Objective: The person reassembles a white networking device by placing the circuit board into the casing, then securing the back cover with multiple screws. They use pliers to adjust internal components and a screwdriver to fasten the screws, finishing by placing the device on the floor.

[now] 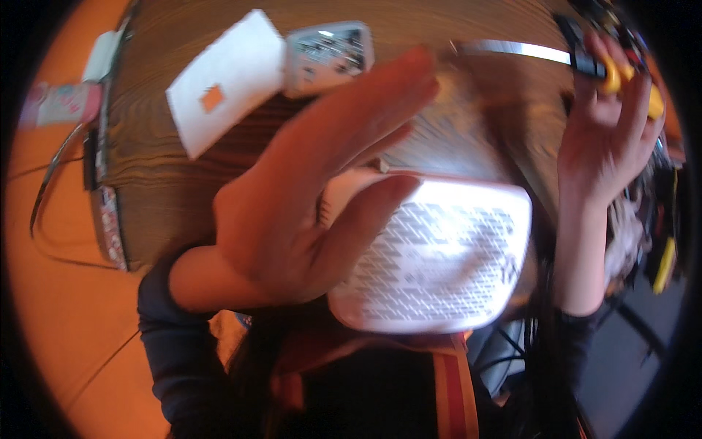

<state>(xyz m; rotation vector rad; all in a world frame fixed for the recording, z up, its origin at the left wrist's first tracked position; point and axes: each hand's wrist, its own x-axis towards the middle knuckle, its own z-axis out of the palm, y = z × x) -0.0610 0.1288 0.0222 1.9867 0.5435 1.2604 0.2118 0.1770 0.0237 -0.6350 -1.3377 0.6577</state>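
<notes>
My left hand (292,212) is raised over the middle of the table, its fingers stretched out and thumb apart, with nothing in it. The thumb overlaps a white plastic casing (439,249) with rounded corners and rows of slanted vent slots; I cannot tell if they touch. That casing lies at the table's near edge, against my lap. At the far right, my right hand (603,139) has its fingers closed round a yellow-and-black-handled tool (613,77). A shiny metal strip (519,50) reaches left from beside it; motion blur hides whether they are one piece.
A white sheet (227,80) with an orange diamond lies at the back left of the wooden table (157,172). Beside it stands a clear box (329,55) of small metal parts. Dark tools and cables crowd the right edge. A pink item (67,104) sits beyond the left edge.
</notes>
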